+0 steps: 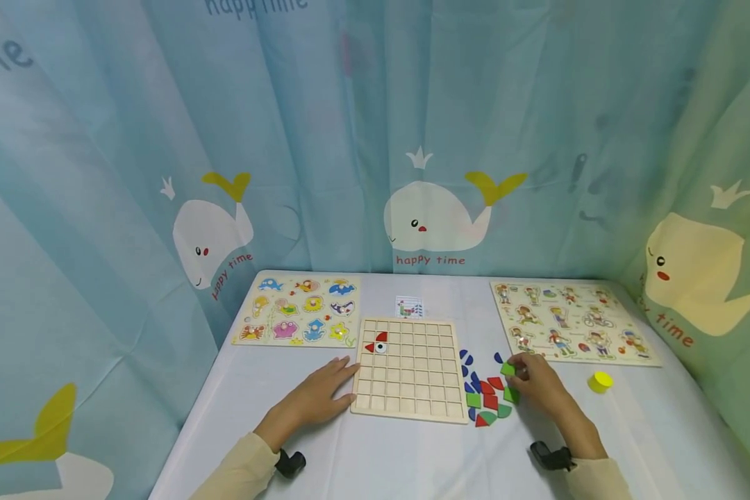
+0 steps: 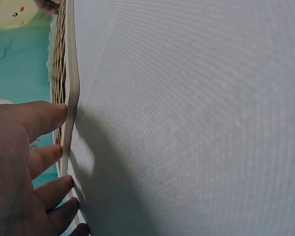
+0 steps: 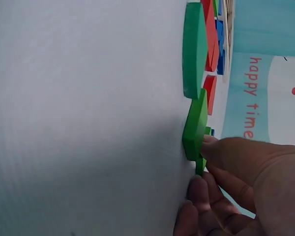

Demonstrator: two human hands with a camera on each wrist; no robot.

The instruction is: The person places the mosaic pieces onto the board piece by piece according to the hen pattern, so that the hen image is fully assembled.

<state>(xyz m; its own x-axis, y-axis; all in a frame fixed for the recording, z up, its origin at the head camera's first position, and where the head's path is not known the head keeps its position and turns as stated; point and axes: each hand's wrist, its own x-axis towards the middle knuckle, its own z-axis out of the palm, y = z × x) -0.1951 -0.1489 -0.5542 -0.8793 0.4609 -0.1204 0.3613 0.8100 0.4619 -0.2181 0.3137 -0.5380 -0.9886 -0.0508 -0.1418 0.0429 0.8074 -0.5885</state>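
Observation:
A wooden grid board (image 1: pixel 412 389) lies mid-table. In its upper left sit a red quarter-round piece (image 1: pixel 382 337), a red triangle (image 1: pixel 369 347) and a white piece with an eye dot (image 1: pixel 380 348). My left hand (image 1: pixel 322 390) has its fingers loosely extended, with fingertips (image 2: pixel 64 110) at the board's left edge. Right of the board, my right hand (image 1: pixel 539 383) pinches a green square block (image 1: pixel 507 369) between thumb and fingers. Another green block (image 3: pixel 194 130) lies close by the right thumb, beside a darker green rounded piece (image 3: pixel 194 51).
Loose red pieces (image 1: pixel 490 402) and blue pieces (image 1: pixel 476 381) are scattered along the board's right side. A small picture card (image 1: pixel 409 307) lies behind the board. Sea-animal puzzle (image 1: pixel 296 309) stands back left, figure puzzle (image 1: pixel 569 323) back right. A yellow cylinder (image 1: pixel 600 382) is beyond my right hand.

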